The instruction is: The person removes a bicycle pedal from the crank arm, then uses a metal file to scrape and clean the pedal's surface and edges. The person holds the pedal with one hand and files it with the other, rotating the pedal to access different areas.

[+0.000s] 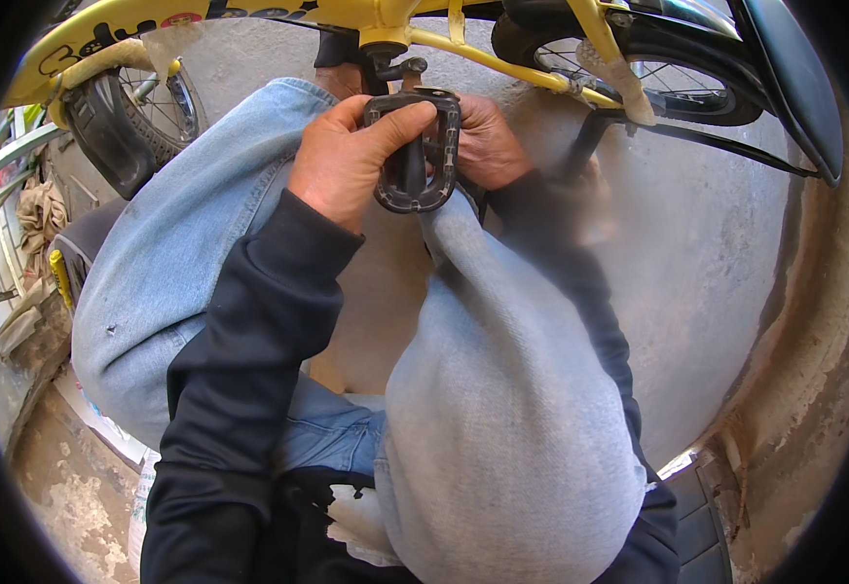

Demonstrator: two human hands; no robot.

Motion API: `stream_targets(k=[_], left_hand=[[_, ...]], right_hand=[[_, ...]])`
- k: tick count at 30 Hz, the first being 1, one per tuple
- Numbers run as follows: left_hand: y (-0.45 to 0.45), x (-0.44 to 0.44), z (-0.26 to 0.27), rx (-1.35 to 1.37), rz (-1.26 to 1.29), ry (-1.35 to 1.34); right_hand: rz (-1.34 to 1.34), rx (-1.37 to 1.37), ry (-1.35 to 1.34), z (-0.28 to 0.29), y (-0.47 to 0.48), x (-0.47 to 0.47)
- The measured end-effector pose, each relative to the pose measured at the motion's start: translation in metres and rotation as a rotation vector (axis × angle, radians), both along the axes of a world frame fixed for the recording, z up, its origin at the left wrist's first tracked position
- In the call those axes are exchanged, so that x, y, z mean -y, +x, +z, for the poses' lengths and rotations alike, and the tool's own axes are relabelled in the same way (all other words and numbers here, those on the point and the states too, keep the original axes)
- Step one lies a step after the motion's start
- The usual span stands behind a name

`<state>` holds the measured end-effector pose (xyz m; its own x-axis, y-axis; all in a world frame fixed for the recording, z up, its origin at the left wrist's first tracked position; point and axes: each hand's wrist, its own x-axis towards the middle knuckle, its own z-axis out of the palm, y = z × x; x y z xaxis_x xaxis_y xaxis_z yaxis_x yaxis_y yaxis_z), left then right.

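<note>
A black bicycle pedal (pixel 415 171) with a toothed rim is held up between my knees, close to the bike. My left hand (pixel 344 153) grips its left side, the thumb lying across the upper part of the cage. From behind the pedal's right side, my right hand (pixel 490 139) reaches in; its fingers are mostly hidden by the pedal. Just above is the crank arm (pixel 401 70) under the yellow bicycle frame (pixel 388 25). Whether the pedal's spindle touches the crank cannot be made out.
A wheel (pixel 176 102) with a black mudguard (pixel 107 139) is at upper left, another wheel (pixel 673 91) at upper right. A black kickstand (pixel 589 139) comes down on the right. Metal bars (pixel 19 153) and a crumpled cloth (pixel 41 208) lie left. A ledge (pixel 789 314) curves along the right.
</note>
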<state>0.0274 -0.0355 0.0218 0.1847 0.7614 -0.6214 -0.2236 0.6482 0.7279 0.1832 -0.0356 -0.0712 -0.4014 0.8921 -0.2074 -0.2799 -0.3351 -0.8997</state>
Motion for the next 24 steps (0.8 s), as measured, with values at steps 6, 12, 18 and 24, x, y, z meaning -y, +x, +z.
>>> stream_targets(k=[6,12,18,24], left_hand=[[0.009,0.009,-0.002,-0.042,-0.012,0.043],[0.007,0.005,-0.003,0.029,-0.059,0.052],[0.003,0.003,-0.005,0.143,-0.070,0.055],[0.000,0.004,-0.016,0.116,-0.113,0.106]], right_hand=[[-0.009,-0.174,-0.050,-0.006,-0.003,0.000],[-0.044,-0.039,-0.007,-0.007,-0.001,0.000],[-0.070,0.056,0.098,-0.006,-0.005,-0.012],[-0.049,-0.002,-0.001,-0.008,-0.006,-0.009]])
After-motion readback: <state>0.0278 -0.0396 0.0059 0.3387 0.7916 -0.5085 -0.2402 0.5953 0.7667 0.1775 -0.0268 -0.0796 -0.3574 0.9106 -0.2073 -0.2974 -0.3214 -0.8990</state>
